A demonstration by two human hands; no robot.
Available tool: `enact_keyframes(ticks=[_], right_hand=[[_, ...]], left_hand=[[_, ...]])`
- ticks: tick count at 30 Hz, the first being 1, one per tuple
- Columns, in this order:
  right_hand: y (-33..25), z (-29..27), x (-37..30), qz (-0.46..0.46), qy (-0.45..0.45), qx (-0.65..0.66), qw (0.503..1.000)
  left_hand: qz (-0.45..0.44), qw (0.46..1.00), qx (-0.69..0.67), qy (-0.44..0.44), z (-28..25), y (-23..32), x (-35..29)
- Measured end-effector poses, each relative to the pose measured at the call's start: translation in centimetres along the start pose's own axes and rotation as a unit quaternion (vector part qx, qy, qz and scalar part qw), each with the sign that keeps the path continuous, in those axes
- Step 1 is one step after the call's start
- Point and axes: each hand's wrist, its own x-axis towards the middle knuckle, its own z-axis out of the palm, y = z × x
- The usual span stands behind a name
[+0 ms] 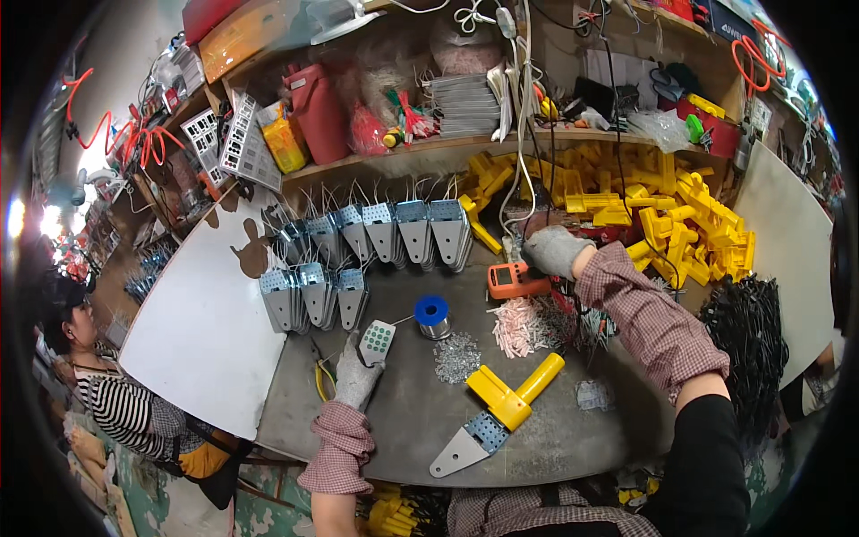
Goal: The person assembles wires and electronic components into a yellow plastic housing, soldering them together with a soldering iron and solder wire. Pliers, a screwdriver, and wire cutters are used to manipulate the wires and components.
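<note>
My left hand (358, 374), in a grey glove, is closed on a small pale board with green dots (378, 342), held above the table's left half. A pair of yellow-handled pliers (323, 380) lies beside that hand. My right hand (555, 251), also gloved, reaches to the back of the table by an orange handheld meter (519, 280). Its fingers are curled down at the meter's right end; what they grip is hidden. Between the hands stands a solder wire spool (433, 315) with a blue top. Closer to me lies a yellow plastic housing (510, 398) joined to a grey tapered plate (460, 452).
Stacks of grey tapered plates (416, 234) line the back left. Yellow housings (667, 210) are heaped at back right. Small clear pieces (457, 360) and pink pieces (517, 329) lie mid-table. Black cables (747, 349) hang on the right. A person (116, 385) sits beyond the white panel (201, 331).
</note>
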Motion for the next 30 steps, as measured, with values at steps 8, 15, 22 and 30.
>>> enact_keyframes(ticks=[8,15,22,30], right_hand=[[2.0,1.6,0.5,-0.005,0.047,0.048,0.998],[0.2,0.9,0.0,-0.028,0.036,-0.015,0.999],[-0.6,1.2,2.2,0.025,0.0,0.021,0.999],[-18.4,1.5,-7.6,-0.197,0.379,0.298,0.854]], left_hand=[[-0.13,0.931,-0.34,-0.036,-3.4,2.8,-2.7],[-0.157,0.904,-0.39,-0.084,-5.6,4.4,-6.5],[-0.099,0.913,-0.389,-0.074,-6.1,7.9,-5.8],[-0.092,0.878,-0.467,-0.041,-5.8,13.6,-7.3]])
